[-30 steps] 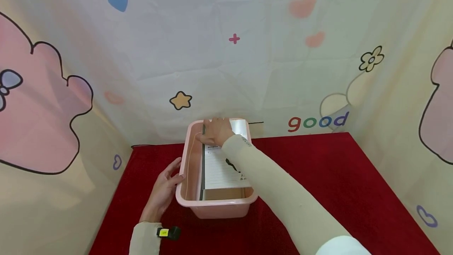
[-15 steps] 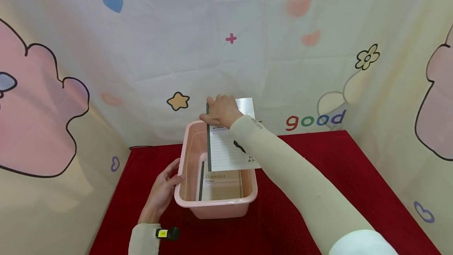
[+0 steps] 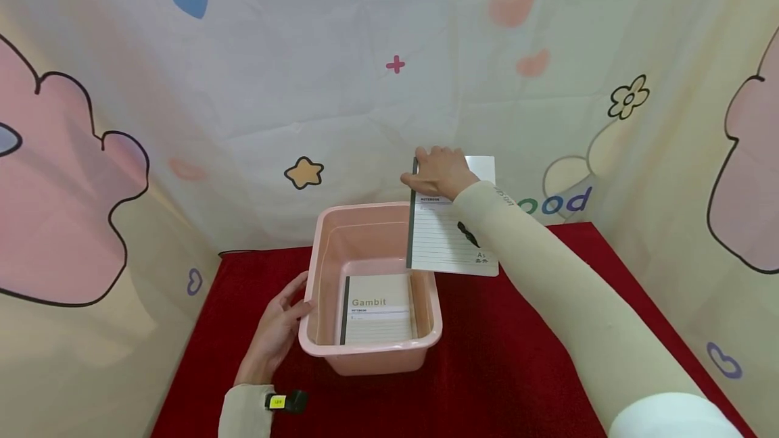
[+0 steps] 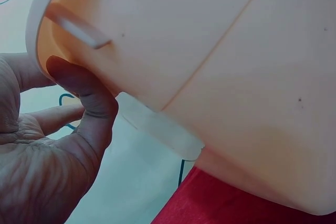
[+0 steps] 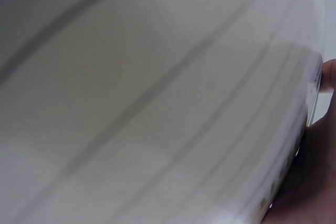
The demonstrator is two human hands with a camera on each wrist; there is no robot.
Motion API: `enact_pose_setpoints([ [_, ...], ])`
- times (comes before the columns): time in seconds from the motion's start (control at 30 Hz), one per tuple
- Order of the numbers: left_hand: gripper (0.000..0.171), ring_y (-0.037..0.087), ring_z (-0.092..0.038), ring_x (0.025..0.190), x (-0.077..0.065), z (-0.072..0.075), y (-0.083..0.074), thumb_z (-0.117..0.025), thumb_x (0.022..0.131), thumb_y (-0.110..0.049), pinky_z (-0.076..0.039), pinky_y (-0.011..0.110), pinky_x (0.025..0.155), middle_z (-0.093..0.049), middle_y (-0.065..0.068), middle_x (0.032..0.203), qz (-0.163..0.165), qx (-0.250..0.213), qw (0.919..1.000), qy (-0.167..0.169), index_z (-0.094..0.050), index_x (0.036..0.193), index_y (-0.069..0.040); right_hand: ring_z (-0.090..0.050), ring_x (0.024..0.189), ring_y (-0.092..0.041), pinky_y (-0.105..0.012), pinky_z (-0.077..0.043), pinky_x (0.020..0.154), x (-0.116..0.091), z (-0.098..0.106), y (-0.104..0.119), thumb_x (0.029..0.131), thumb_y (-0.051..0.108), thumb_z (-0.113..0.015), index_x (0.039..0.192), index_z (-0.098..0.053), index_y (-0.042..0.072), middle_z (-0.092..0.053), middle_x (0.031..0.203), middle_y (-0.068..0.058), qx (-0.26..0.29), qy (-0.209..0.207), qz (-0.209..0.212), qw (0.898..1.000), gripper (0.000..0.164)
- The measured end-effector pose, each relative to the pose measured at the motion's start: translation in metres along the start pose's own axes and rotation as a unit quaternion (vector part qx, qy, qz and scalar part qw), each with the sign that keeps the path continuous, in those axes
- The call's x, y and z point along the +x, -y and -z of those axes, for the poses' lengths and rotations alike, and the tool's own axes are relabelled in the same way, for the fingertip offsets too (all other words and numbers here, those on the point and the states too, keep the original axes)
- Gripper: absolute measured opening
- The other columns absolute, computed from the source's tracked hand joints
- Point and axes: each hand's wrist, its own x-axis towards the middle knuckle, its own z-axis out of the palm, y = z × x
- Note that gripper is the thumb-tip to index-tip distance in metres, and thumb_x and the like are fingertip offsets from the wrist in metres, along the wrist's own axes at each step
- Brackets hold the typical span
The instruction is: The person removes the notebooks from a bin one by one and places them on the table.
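My right hand [image 3: 443,174] grips a white lined notebook [image 3: 447,235] with a dark spine near its upper edge. It holds the notebook raised over the right side of a pink plastic basin [image 3: 376,360]. The lined cover fills the right wrist view, with part of the hand [image 5: 310,166] at its right edge. A second notebook [image 3: 377,309], marked "Gambit", lies flat inside the basin near its front wall. My left hand [image 3: 274,330] holds the basin's left rim. In the left wrist view, the thumb [image 4: 89,95] bends in under the rim [image 4: 37,30].
The basin stands on a red cloth [image 3: 505,363] that covers the table. Behind and at both sides hangs a pale curtain [image 3: 255,86] printed with cartoon shapes. A dark cord [image 3: 243,251] runs along the table's back edge at the left.
My right hand has lifted the lined notebook up out of the basin and carried it right, uncovering the "Gambit" notebook below. My left hand stays on the rim.
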Motion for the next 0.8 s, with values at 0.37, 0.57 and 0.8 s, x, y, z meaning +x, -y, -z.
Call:
enact_pose_setpoints([
  [0.37,0.061,0.031,-0.054,0.126,0.0,0.001,0.0,-0.058,0.095,-0.007,-0.052,0.042,0.099,-0.038,0.008,0.151,-0.001,-0.006,1.0,0.002,-0.035,0.151,-0.02,-0.059,0.104,-0.038,-0.058,-0.047,0.089,-0.017,-0.023,-0.062,0.092,0.056,-0.041,0.122,-0.051,0.002,-0.061,0.107,-0.021,-0.018,-0.021,0.001,1.0,0.063],
  [0.57,0.063,0.022,-0.058,0.121,0.001,0.0,0.0,-0.059,0.095,-0.009,-0.056,0.033,0.094,-0.036,0.006,0.152,-0.005,-0.002,1.0,0.006,-0.033,0.152,-0.02,-0.059,0.089,-0.035,-0.054,-0.05,0.078,-0.026,-0.049,-0.084,0.091,0.051,-0.044,0.109,-0.053,0.001,-0.059,0.092,-0.017,-0.017,-0.028,0.011,0.999,0.054],
  [0.8,0.063,0.023,-0.056,0.123,-0.001,0.001,0.0,-0.061,0.095,-0.011,-0.056,0.033,0.094,-0.036,0.006,0.152,0.001,-0.005,1.0,0.002,-0.034,0.151,-0.022,-0.06,0.085,-0.033,-0.053,-0.051,0.076,-0.026,-0.086,-0.092,0.092,0.05,-0.043,0.107,-0.053,0.001,-0.058,0.086,-0.015,-0.019,-0.024,0.029,0.999,0.052],
])
